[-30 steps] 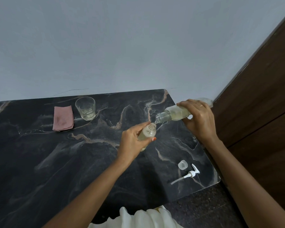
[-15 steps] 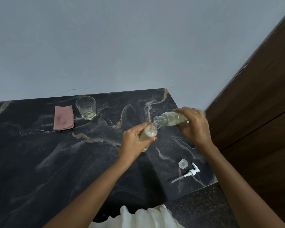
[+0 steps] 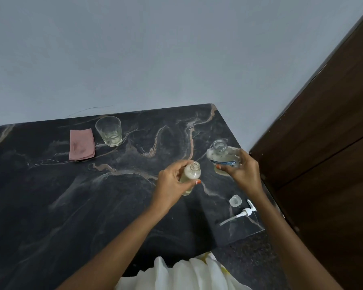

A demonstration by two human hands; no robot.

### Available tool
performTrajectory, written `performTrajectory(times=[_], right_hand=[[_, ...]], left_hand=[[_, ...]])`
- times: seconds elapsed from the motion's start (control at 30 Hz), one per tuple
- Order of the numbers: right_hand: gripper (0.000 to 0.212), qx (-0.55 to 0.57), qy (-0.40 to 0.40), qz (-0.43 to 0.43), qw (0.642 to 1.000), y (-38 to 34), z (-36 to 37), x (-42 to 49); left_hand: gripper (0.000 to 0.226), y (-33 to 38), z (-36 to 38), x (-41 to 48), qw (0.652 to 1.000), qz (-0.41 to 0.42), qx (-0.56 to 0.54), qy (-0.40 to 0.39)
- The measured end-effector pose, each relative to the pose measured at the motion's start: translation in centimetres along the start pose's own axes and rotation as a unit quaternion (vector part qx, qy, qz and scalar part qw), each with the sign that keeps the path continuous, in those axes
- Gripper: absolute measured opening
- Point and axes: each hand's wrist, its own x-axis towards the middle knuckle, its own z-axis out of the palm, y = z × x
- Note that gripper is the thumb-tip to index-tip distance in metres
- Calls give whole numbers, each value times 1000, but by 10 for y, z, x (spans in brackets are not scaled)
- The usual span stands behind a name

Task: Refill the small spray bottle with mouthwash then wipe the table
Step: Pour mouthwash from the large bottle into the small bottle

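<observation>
My left hand (image 3: 172, 183) holds the small spray bottle (image 3: 191, 174) upright above the black marble table (image 3: 71, 206); its neck is uncapped and it holds pale yellowish liquid. To its right, my right hand (image 3: 242, 170) grips the larger clear mouthwash bottle (image 3: 221, 155), now upright with its mouth open and apart from the small bottle. The white spray pump (image 3: 242, 213) with its tube lies on the table near the right edge. Beside the pump lies a clear cap (image 3: 235, 200). A folded pink cloth (image 3: 81, 144) lies at the back left.
A clear drinking glass (image 3: 109, 130) with a little liquid stands beside the cloth. A dark wooden door (image 3: 323, 143) rises just right of the table. The grey wall runs behind the table. White fabric (image 3: 176, 275) shows at the near edge.
My right hand has tipped the mouthwash bottle back from pouring into the small bottle to upright and drawn it to the right. The left hand has kept the small bottle in place.
</observation>
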Motion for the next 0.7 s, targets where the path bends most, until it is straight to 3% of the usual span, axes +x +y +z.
performTrajectory(times=[0.27,0.7], right_hand=[[46,136,-86,155,975,47,14,-7],[57,189,-146,167,957,86,23,-8]], left_hand=[[47,-33,8,-10,999,-32,27,-12],[44,-79,10,-12,996,-92,16,0]])
